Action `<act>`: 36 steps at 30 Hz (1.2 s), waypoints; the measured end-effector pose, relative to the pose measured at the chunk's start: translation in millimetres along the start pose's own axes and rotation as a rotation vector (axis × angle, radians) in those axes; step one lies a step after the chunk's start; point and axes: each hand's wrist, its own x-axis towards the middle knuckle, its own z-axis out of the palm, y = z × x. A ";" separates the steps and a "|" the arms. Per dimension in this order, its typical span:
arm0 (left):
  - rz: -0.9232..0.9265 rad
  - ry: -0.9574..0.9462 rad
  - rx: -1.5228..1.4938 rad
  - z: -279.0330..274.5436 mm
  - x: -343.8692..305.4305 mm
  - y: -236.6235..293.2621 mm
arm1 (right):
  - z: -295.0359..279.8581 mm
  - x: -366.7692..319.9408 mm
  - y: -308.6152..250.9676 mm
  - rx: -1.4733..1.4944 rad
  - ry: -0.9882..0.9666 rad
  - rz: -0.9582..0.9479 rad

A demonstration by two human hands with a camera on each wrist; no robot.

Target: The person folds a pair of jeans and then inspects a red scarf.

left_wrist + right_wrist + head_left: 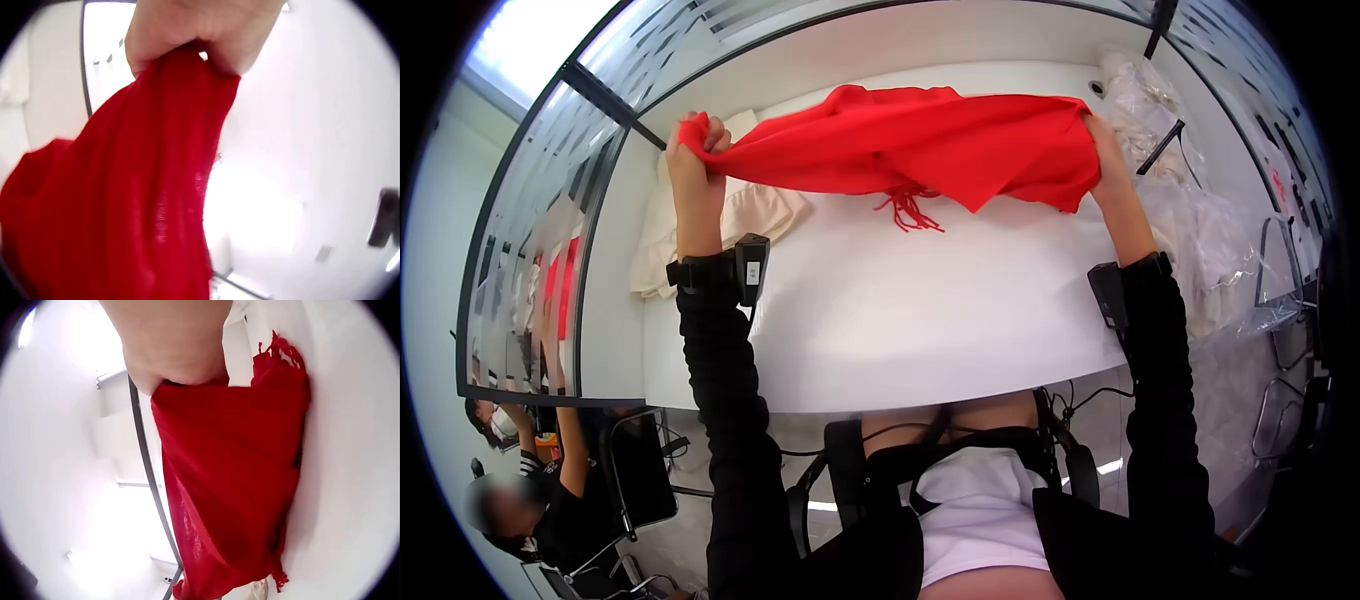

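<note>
A red fringed cloth [920,140] is stretched between both hands above the white table [900,320], its tassels hanging near the middle. At its left end the left hand [698,170] grips a bunched corner with curled fingers; in the left wrist view this hand [203,31] pinches the red cloth [144,187]. The right hand [1112,165] holds the other end by its edge. In the right wrist view the right hand [178,344] pinches the top edge of the cloth [231,456], with fringe showing at two corners. Fingertips are mostly hidden by the cloth.
Cream fabric [765,212] lies on the table's left side, behind and beside the left hand. Clear plastic bags with pale contents [1200,230] are at the right. Partition walls surround the table. Another person [550,510] sits at the lower left beyond the partition.
</note>
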 end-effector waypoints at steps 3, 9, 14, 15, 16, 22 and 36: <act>-0.001 0.309 0.878 56.3 -7.1 14.3 | 1.3 0.3 -4.9 -0.080 0.002 -0.049; -0.199 -0.198 1.250 41.9 -13.3 9.2 | 5.1 -5.9 -8.0 -0.510 -0.194 0.016; -0.176 -0.339 1.591 53.4 -23.8 5.8 | -13.7 14.2 2.3 -0.347 -0.083 -0.194; -0.228 -0.272 1.559 53.0 -21.9 5.4 | -12.9 14.6 1.3 -0.312 -0.063 -0.246; -0.280 -0.206 1.527 54.8 -17.4 7.2 | -8.4 10.9 -0.5 -0.338 -0.117 -0.261; -0.144 0.041 0.679 94.7 -16.8 24.2 | 26.6 -23.7 5.0 -0.834 -0.566 -0.357; 0.221 0.003 0.943 81.7 -21.3 44.8 | 10.2 -10.6 -4.5 -0.091 -0.037 -0.141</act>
